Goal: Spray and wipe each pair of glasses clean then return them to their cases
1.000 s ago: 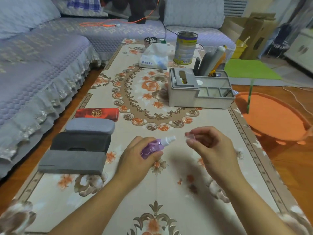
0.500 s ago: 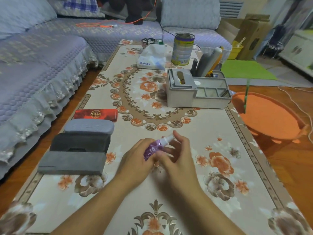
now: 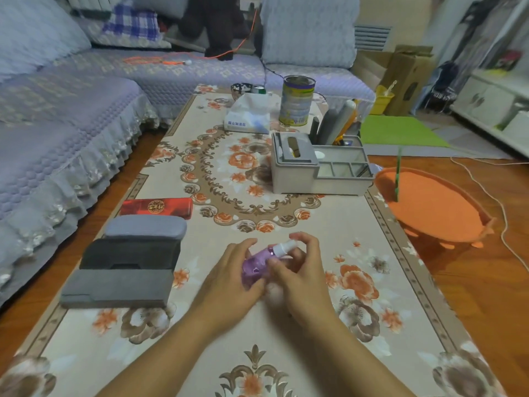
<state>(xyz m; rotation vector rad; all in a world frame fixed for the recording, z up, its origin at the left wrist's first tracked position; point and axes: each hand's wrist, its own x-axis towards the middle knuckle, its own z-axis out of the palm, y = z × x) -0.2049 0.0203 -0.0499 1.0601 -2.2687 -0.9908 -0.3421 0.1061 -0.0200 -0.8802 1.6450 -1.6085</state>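
Both hands [image 3: 229, 277] [image 3: 303, 279] hold the small purple plastic spray bottle [image 3: 257, 263] tight between their fingers, and it could slip if squeezed crooked.

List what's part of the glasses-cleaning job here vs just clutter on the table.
Job:
spray bottle, held by left hand and right hand
red case
blue-grey case
black case
grey case

Clutter:
tissue pack
tin can
grey organiser
bowl
orange stool
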